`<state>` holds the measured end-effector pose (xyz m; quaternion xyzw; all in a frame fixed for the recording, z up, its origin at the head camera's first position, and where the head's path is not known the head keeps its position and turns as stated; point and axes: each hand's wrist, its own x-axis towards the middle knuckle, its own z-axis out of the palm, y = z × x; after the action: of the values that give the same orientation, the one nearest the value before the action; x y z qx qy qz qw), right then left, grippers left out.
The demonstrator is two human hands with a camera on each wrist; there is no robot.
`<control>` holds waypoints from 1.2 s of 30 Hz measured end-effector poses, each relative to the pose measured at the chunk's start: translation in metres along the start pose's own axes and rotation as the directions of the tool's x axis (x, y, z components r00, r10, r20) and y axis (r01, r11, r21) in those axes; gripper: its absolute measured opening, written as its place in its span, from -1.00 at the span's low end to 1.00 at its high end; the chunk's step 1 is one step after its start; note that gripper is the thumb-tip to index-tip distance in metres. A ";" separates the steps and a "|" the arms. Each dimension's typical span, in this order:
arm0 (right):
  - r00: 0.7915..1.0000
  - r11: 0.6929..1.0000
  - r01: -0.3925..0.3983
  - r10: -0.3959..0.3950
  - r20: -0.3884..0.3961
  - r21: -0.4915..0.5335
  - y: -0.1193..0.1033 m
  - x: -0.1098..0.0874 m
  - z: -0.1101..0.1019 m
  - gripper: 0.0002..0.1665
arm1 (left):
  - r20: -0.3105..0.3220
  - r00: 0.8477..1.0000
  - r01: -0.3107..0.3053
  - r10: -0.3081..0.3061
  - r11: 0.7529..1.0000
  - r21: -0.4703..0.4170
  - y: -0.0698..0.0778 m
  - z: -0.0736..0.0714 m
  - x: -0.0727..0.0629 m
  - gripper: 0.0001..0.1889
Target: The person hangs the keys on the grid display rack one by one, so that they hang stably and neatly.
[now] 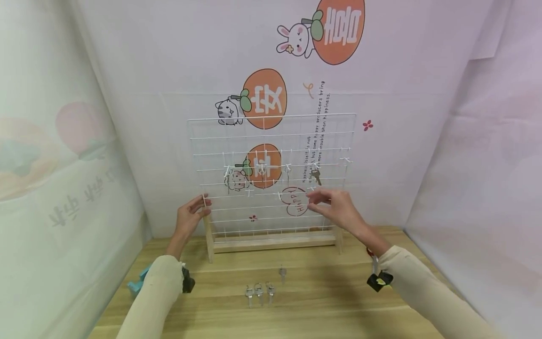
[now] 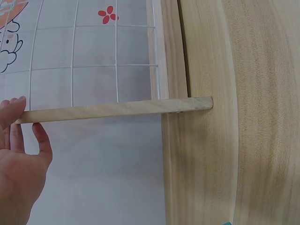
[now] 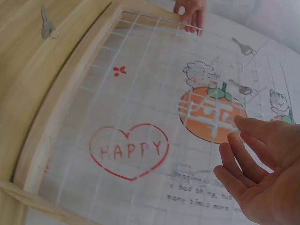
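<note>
1. I see the left hand (image 1: 191, 217) pinching the upper end of a wooden side post (image 2: 103, 111).
2. The right hand (image 1: 337, 208) hovers before the white wire grid (image 1: 254, 207), loosely bent fingers parted from thumb, empty.
3. I count four keys (image 1: 316, 177) hanging from hooks (image 1: 346, 160) on the grid.
4. Four loose keys (image 1: 259, 294) lie on the wooden table (image 1: 326, 308): three side by side, one just behind.

A blue object (image 1: 135, 287) lies on the table (image 1: 313, 287) before a printed backdrop (image 1: 169, 61).

Wooden table (image 1: 203, 310), four keys (image 1: 259, 293), grid rack (image 1: 275, 243)
</note>
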<state>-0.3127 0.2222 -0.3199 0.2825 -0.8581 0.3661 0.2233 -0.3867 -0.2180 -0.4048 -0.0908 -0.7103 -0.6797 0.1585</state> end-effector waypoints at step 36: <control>0.970 0.992 -0.126 0.119 0.213 0.019 0.066 -0.072 0.144 -0.91 | -0.022 1.000 -0.006 0.007 0.999 0.044 0.000 0.001 0.003 -0.44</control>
<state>-0.3273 0.1745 -0.4869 0.2700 -0.8867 0.3609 0.1031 -0.3900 -0.2174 -0.4040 -0.0819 -0.7230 -0.6644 0.1704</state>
